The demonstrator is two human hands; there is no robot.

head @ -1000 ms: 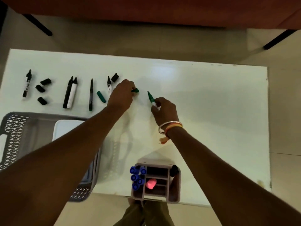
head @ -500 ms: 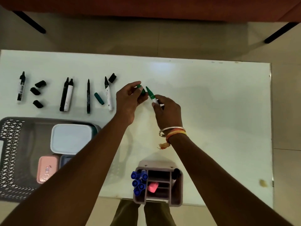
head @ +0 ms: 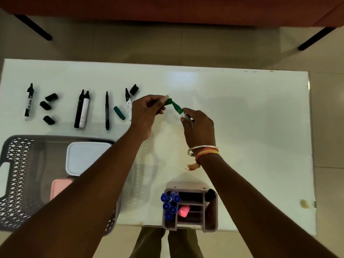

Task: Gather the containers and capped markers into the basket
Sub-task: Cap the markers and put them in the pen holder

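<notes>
Left hand (head: 147, 114) has brought green cap (head: 169, 101) to marker (head: 178, 109) gripped by right hand (head: 200, 127).

Glossy white tabletop (head: 242, 127); one yellowish spot (head: 304, 204) at 4 o'clock.
Centre: slim marker with green nose and white barrel (head: 178, 109); small green plastic cap (head: 168, 101) of the same shade.
9 o'clock: loose teal cap (head: 119, 113), darker than the green.
10 o'clock: four stubby black caps (head: 51, 97); row of five black and black-tipped white markers (head: 84, 110).
8 o'clock: grey plastic basket (head: 16, 164), pierced diamond lattice. It holds a white-lidded box (head: 83, 157) and a pale pink box (head: 59, 187).
6 o'clock: mauve-grey desk organiser (head: 211, 220) holding a cluster of blue-capped pens (head: 168, 203) and a pink highlighter (head: 184, 211).
Wrist at 5 o'clock: silver metal bangle (head: 202, 148) and an orange-yellow thread band (head: 207, 153).
</notes>
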